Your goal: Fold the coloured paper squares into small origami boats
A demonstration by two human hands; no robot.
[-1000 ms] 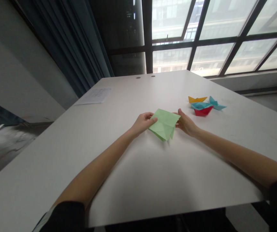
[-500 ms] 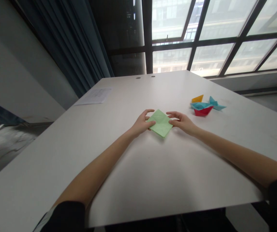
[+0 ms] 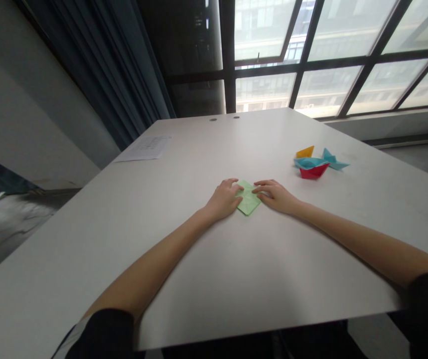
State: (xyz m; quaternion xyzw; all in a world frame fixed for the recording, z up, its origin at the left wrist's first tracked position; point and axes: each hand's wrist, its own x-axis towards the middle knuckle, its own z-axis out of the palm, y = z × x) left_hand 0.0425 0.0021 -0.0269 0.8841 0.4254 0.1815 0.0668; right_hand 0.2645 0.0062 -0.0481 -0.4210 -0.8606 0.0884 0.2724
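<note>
A small folded sheet of light green origami paper (image 3: 248, 202) lies diamond-wise, one corner toward me, on the white table (image 3: 232, 279). On its left edge my left hand (image 3: 226, 198) is closed, the thumb and forefinger resting over the paper. My right hand (image 3: 276, 196) grips the right edge, its curled fingertips and thumb on the paper. Creases show across the middle of the sheet. The fingers cover both side corners, and I cannot see what lies beneath them.
To the right sit folded paper boats: a red one (image 3: 314, 172), a blue one (image 3: 311, 163), another blue one (image 3: 334, 160) and a yellow piece (image 3: 305, 152). A printed sheet (image 3: 144, 148) lies at the table's far left. Windows (image 3: 266, 89) stand behind.
The green paper has come down from a tilted hold to lie flat on the table. Both hands have moved inward over it, covering more of its sides.
</note>
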